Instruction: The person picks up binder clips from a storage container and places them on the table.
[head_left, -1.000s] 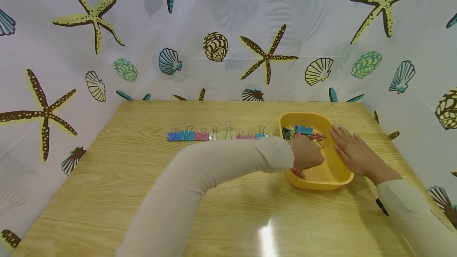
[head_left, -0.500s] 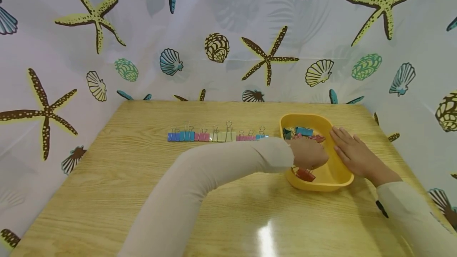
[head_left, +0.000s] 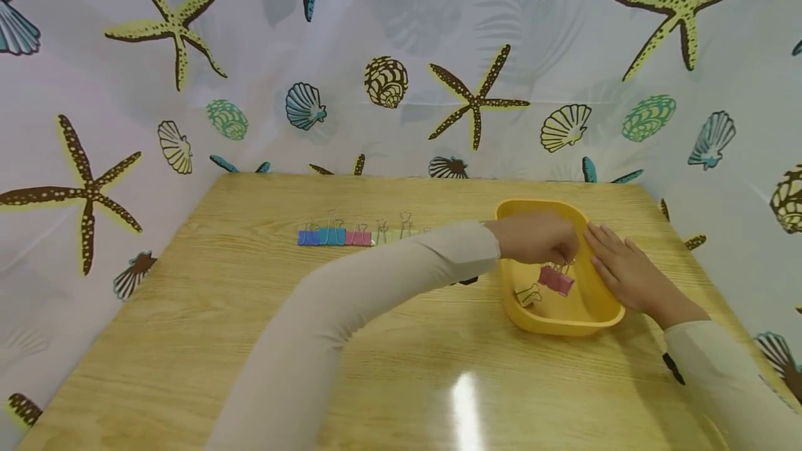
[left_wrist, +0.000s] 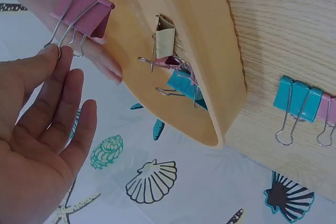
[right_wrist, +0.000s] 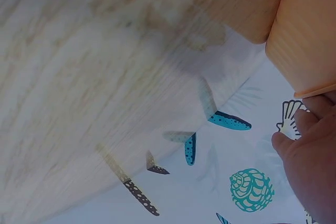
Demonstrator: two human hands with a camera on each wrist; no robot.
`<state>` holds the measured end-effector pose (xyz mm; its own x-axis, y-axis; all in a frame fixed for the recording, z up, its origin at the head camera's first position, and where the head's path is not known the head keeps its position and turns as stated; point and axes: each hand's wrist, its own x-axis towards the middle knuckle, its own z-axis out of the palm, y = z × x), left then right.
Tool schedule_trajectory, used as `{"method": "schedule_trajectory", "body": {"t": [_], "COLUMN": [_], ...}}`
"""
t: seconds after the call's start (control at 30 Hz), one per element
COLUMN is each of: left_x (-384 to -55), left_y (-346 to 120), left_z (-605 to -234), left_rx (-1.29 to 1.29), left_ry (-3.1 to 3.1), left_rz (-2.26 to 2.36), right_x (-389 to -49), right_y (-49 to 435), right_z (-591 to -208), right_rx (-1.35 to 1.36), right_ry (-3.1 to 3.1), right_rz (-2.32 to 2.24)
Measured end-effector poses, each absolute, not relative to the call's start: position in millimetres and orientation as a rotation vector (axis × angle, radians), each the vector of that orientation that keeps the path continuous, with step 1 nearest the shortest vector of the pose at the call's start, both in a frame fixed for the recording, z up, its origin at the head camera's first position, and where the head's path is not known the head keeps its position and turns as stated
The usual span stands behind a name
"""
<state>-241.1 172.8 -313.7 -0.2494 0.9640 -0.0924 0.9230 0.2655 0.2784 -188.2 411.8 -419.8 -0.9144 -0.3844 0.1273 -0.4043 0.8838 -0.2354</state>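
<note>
My left hand (head_left: pixel 540 236) pinches a pink binder clip (left_wrist: pixel 86 14) by its wire handles, between thumb and index finger. That clip hangs over the yellow plastic tray (head_left: pixel 612 315), body down in the head view. Inside the tray, a cream binder clip (left_wrist: pixel 165 38) and a teal binder clip (left_wrist: pixel 181 83) show in the left wrist view, with some pink between them. The left hand covers the tray's far part in the head view. My right hand (head_left: pixel 633 273) rests with straight fingers against the tray's right rim.
A row of binder clips stands left of the tray on the wooden table (head_left: pixel 156 339), among them a blue clip (head_left: pixel 308 237), a teal clip (head_left: pixel 332 236) and a pink clip (head_left: pixel 358 237). My left sleeve hides the row's right end. Patterned cloth (head_left: pixel 351 33) surrounds the table.
My left hand has lifted from low among the clips and moved toward the tray's far side, now showing a pink binder clip in its fingers. The right hand stays at the rim.
</note>
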Motion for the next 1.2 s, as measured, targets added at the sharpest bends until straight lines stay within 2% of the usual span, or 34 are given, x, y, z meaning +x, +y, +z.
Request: {"method": "schedule_trajectory", "body": {"t": [0.3, 0.57, 0.97, 1.2], "left_x": [-268, -282, -285, -284], "left_y": [137, 91, 64, 64], "left_z": [-313, -318, -361, -384], "left_rx": [1.653, 1.399, 1.197, 1.182], "left_ry": [2.507, 2.648, 2.601, 2.580], "left_rz": [0.502, 0.627, 0.653, 0.656], "right_x": [-188, -189, -189, -188], "right_y": [411, 412, 412, 413], "right_z": [-420, -418, -420, -421], "right_rx": [0.619, 0.626, 0.618, 0.631], "right_ry": [-2.985, -2.989, -2.986, -2.974], "right_rz": [0.398, 0.409, 0.405, 0.400]}}
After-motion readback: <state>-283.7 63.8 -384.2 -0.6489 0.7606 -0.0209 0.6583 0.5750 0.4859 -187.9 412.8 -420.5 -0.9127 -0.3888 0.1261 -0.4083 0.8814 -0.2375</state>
